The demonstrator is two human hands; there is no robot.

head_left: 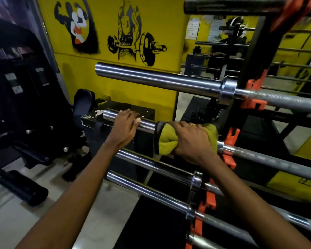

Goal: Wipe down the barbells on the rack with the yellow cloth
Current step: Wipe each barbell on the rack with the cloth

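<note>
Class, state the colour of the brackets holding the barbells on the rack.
Orange; the brackets show best in the head view.

bare from the left grip (125, 126) and the right grip (190, 139) back along both forearms. thin gold ring (192, 124) worn on one finger of the right grip.

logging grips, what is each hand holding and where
The right hand grips the yellow cloth, bunched round the barbell sleeve; the left hand holds that sleeve nearer its free end.
</note>
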